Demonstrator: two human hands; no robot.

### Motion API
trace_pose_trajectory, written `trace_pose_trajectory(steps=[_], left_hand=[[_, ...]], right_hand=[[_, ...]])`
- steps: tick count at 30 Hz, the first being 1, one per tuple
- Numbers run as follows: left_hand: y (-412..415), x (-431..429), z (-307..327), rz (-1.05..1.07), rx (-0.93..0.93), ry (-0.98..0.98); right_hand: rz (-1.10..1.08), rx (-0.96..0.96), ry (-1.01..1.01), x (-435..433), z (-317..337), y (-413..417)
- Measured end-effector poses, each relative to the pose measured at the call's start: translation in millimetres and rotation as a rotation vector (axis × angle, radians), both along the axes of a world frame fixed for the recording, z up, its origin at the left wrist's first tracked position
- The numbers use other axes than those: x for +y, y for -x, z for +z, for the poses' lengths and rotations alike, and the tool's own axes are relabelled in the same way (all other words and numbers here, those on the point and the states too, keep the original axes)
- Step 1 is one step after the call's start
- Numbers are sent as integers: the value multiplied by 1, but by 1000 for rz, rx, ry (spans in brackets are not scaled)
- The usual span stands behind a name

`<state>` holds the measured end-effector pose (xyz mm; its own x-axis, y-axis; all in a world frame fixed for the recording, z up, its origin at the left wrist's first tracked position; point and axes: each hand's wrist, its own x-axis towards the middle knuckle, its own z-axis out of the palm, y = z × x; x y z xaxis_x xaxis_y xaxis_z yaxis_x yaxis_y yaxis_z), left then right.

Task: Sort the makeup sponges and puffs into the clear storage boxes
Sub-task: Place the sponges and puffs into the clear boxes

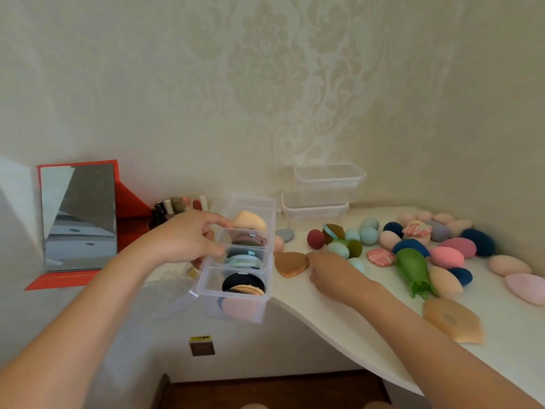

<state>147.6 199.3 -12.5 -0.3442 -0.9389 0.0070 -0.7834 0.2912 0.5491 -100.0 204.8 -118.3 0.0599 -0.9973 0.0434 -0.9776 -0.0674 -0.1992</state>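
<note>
One white table (pixel 368 329) with a curved front edge carries everything. One mirror (pixel 79 216) in a red frame leans at far left. One clear divided box (pixel 236 311), four compartments in a row, sits at the table's left edge. Far compartment: one peach teardrop puff (pixel 247 220). Second: mauve round puffs (pixel 249 240), stacked on edge, count unclear. Third: light blue round puffs (pixel 244 259). Nearest: navy and beige round puffs (pixel 244 284). Two empty clear boxes (pixel 321 190) stand stacked against the wall behind it. Loose sponges spread across the right half of the table: one green aubergine-shaped sponge (pixel 413 271), four navy sponges (pixel 477 242), two coral-and-white marbled sponges (pixel 380 256), one dark red ball sponge (pixel 315 239), several teal and pink ones not countable with confidence. One large peach puff (pixel 452 320) lies nearest the front. Left hand (pixel 188 240) grips the divided box's left wall, fingers curled over its rim. Right hand (pixel 327 270) has curled fingers with tips on the right edge of one brown teardrop puff (pixel 290 263), which lies flat just beside the box; a closed pinch cannot be confirmed.
</note>
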Motion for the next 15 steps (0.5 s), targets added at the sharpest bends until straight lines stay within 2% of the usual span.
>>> trace_pose_trajectory(steps=[5,10,15], left_hand=[[23,2,-8,-45,-2,-15],[58,4,-21,-69,34,-17],[80,0,-40,-43,65,-6]], right_hand=[[-28,-123,-31,-2,13,20],[-6,-141,94,-1,13,33],[-30,-295,207,0,22,43]])
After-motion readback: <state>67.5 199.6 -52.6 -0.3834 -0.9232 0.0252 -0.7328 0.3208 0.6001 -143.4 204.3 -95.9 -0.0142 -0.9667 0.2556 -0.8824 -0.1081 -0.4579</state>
